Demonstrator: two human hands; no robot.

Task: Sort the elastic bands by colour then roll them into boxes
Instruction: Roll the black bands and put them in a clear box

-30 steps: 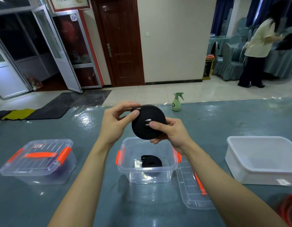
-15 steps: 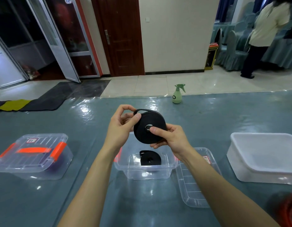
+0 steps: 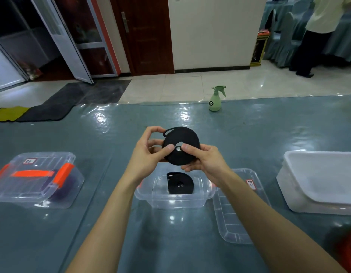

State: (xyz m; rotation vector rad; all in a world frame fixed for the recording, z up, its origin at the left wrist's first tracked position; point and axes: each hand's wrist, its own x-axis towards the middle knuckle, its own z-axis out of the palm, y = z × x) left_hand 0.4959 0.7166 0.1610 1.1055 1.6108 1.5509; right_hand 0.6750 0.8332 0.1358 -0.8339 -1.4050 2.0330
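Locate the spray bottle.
Head view: the spray bottle stands upright at the table's far edge, slightly right of centre, beyond the held black roll.

I have a single view to steer by, the head camera, sitting high over the surface (image 3: 249, 134) and pitched forward and down across it. Both forearms run in from the bottom edge. The left hand (image 3: 145, 154) and right hand (image 3: 208, 162) meet on the rolled black band (image 3: 182, 134) close under the lens, just above centre. The open clear box (image 3: 190, 201) lies near, directly below them. The wide lens reaches a lidded box (image 3: 33, 174) at the left margin and a white tub (image 3: 308, 201) at the right. Past the surface's far edge it faces the tiled floor (image 3: 190, 85) and a brown door (image 3: 149, 34).
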